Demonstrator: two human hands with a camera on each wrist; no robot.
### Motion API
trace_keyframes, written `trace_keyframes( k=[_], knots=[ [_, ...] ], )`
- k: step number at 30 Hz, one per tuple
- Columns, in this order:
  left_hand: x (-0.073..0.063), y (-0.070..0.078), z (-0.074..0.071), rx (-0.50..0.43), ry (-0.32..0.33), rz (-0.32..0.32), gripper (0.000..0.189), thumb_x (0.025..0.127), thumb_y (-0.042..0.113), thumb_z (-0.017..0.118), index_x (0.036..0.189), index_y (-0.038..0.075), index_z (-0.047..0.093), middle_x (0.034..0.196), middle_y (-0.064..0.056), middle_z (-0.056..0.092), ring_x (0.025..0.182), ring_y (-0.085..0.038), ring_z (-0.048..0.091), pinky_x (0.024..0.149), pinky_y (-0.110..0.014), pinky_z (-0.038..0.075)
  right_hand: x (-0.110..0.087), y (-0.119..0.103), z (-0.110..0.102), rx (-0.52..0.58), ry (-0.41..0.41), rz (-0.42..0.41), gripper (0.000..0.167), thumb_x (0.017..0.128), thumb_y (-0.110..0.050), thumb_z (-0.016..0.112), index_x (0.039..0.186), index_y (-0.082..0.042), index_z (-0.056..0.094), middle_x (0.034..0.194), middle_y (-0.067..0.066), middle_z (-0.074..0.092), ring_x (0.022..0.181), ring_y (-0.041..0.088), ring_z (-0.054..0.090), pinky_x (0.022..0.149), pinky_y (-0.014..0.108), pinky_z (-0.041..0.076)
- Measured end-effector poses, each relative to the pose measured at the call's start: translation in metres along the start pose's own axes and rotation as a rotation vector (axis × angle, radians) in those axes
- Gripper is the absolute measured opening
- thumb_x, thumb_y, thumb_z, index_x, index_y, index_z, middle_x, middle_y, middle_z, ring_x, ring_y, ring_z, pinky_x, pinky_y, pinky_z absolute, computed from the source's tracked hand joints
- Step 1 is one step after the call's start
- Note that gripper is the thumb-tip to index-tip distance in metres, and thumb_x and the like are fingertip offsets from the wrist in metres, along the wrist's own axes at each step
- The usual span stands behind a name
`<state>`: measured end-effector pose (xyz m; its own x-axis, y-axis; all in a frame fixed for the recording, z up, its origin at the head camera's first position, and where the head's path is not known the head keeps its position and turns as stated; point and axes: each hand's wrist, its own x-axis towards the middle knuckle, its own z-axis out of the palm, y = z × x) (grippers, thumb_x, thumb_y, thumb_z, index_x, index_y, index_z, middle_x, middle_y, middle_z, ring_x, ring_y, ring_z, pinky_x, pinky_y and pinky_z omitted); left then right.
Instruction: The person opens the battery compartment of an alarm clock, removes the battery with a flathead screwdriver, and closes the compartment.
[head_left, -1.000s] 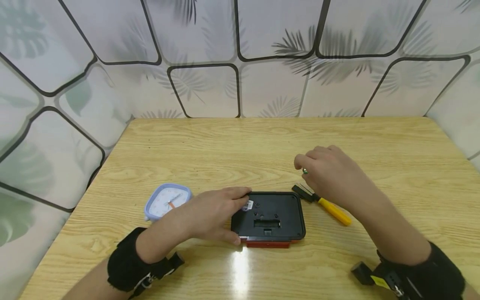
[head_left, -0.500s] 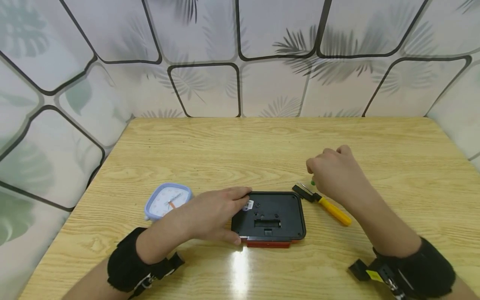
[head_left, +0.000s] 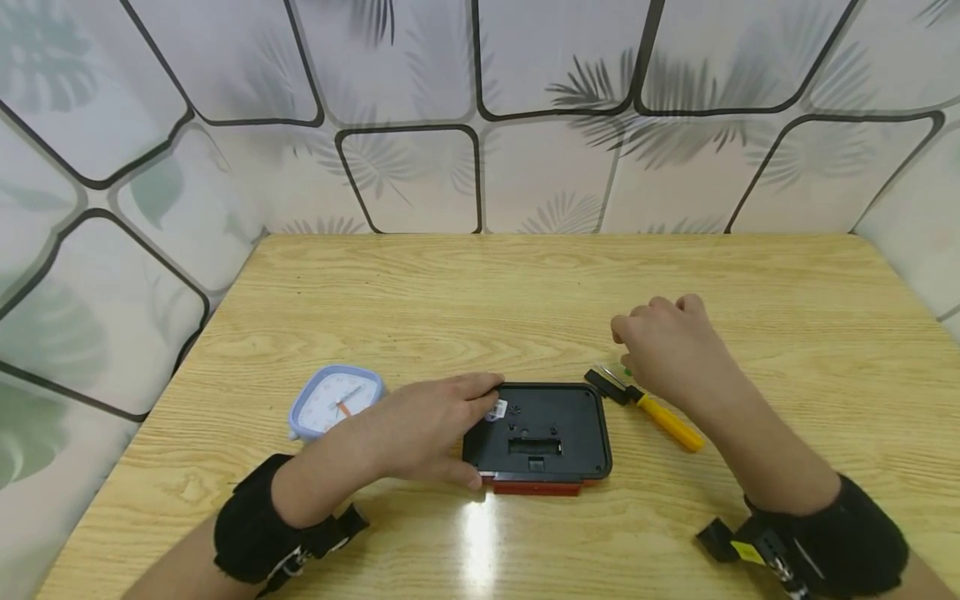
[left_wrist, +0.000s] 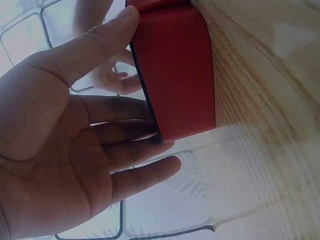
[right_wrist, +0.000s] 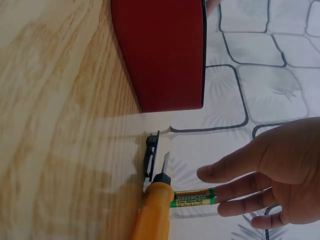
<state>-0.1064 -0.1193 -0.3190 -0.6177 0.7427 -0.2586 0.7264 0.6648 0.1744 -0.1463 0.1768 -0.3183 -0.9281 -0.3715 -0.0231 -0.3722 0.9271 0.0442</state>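
Observation:
My left hand (head_left: 427,425) holds the left side of a red, box-shaped device with a black back (head_left: 570,417), which lies back up. The thumb is at its near edge, the fingers at its far side. An uncovered battery slot (head_left: 534,447) shows in the back. To the right, my right hand (head_left: 667,350) pinches the upper end of a green and gold battery (right_wrist: 195,197), which points down close over the table. A screwdriver with a yellow handle (head_left: 670,423) lies below this hand, beside a small black cover (head_left: 606,386).
A pale blue clock (head_left: 337,402) with a white dial lies left of the device, partly behind my left wrist. The wooden table (head_left: 450,300) runs back to a patterned wall (head_left: 540,175). Black straps with cameras are around both wrists.
From one second ago, my right hand has moved right and turned, bringing the battery lower; over the last half second it barely shifts. The left hand and the device stay put.

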Motion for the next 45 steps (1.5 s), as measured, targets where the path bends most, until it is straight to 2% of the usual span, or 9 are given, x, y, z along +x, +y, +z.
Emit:
trace_keyframes(
  k=[4, 7, 12, 18, 21, 28, 35, 39, 45],
  knots=[
    [0.000, 0.000, 0.000, 0.003, -0.001, -0.004, 0.096, 0.084, 0.049, 0.089, 0.154, -0.005, 0.050, 0.168, -0.021, 0.041, 0.153, -0.033, 0.046, 0.124, -0.043, 0.043, -0.003, -0.008, -0.003, 0.014, 0.062, -0.057, 0.019, 0.087, -0.013, 0.088, 0.104, -0.010, 0.079, 0.099, 0.008, 0.075, 0.094, 0.030, 0.064, 0.089, 0.050, 0.052],
    [0.000, 0.000, 0.000, 0.001, 0.003, -0.002, 0.096, 0.084, 0.049, 0.089, 0.154, -0.005, 0.051, 0.167, -0.021, 0.042, 0.153, -0.034, 0.047, 0.124, -0.043, 0.043, -0.005, -0.015, -0.002, 0.070, 0.078, -0.119, 0.010, 0.089, -0.010, 0.085, 0.095, -0.008, 0.078, 0.092, 0.007, 0.071, 0.086, 0.026, 0.066, 0.076, 0.039, 0.059],
    [0.000, 0.000, 0.000, -0.001, 0.011, 0.003, 0.096, 0.083, 0.048, 0.089, 0.153, -0.006, 0.052, 0.167, -0.021, 0.042, 0.152, -0.033, 0.047, 0.124, -0.043, 0.044, -0.006, -0.024, 0.003, 0.123, -0.042, -0.170, 0.010, 0.094, -0.006, 0.078, 0.086, -0.010, 0.075, 0.082, 0.003, 0.068, 0.073, 0.016, 0.065, 0.062, 0.029, 0.057],
    [0.000, 0.001, 0.000, 0.010, 0.020, 0.011, 0.096, 0.083, 0.048, 0.090, 0.152, -0.006, 0.053, 0.167, -0.021, 0.043, 0.151, -0.033, 0.049, 0.122, -0.042, 0.046, -0.003, -0.028, 0.008, 0.132, -0.199, -0.134, 0.022, 0.093, 0.004, 0.073, 0.076, -0.010, 0.073, 0.073, 0.003, 0.068, 0.063, 0.011, 0.058, 0.054, 0.025, 0.047],
    [-0.001, 0.001, 0.000, 0.019, 0.020, 0.012, 0.096, 0.083, 0.049, 0.090, 0.152, -0.006, 0.052, 0.167, -0.020, 0.043, 0.151, -0.032, 0.050, 0.121, -0.041, 0.046, -0.003, -0.029, 0.011, 0.109, -0.210, -0.141, 0.021, 0.093, 0.005, 0.072, 0.077, -0.008, 0.073, 0.070, 0.005, 0.067, 0.061, 0.011, 0.056, 0.053, 0.025, 0.045],
    [-0.001, 0.003, -0.001, 0.026, 0.006, -0.007, 0.098, 0.082, 0.050, 0.090, 0.153, -0.005, 0.052, 0.167, -0.020, 0.042, 0.151, -0.032, 0.049, 0.122, -0.042, 0.046, -0.004, -0.030, 0.015, 0.023, -0.242, -0.159, 0.005, 0.090, 0.001, 0.078, 0.089, -0.003, 0.078, 0.077, 0.009, 0.072, 0.065, 0.013, 0.060, 0.058, 0.030, 0.052],
    [-0.004, 0.003, -0.002, 0.054, -0.007, -0.013, 0.098, 0.081, 0.052, 0.090, 0.152, -0.004, 0.053, 0.166, -0.019, 0.044, 0.148, -0.031, 0.053, 0.119, -0.041, 0.049, -0.004, -0.030, 0.013, 0.058, -0.248, -0.177, 0.015, 0.087, -0.001, 0.082, 0.079, -0.008, 0.072, 0.072, 0.004, 0.068, 0.063, 0.012, 0.053, 0.055, 0.028, 0.046],
    [-0.004, 0.003, -0.002, 0.057, -0.006, -0.011, 0.097, 0.081, 0.052, 0.090, 0.152, -0.004, 0.053, 0.166, -0.019, 0.044, 0.147, -0.031, 0.055, 0.118, -0.041, 0.050, -0.009, -0.027, 0.005, 0.115, -0.198, -0.150, 0.031, 0.086, -0.001, 0.080, 0.067, -0.016, 0.060, 0.070, -0.001, 0.056, 0.063, 0.012, 0.043, 0.056, 0.026, 0.035],
    [-0.004, 0.002, -0.001, 0.068, -0.003, -0.006, 0.097, 0.082, 0.053, 0.089, 0.152, -0.004, 0.054, 0.166, -0.019, 0.045, 0.146, -0.030, 0.055, 0.118, -0.040, 0.050, -0.020, -0.028, -0.007, 0.107, 0.001, -0.189, 0.033, 0.080, 0.003, 0.072, 0.065, -0.020, 0.054, 0.071, -0.005, 0.049, 0.060, 0.011, 0.039, 0.055, 0.025, 0.030]
  ],
)
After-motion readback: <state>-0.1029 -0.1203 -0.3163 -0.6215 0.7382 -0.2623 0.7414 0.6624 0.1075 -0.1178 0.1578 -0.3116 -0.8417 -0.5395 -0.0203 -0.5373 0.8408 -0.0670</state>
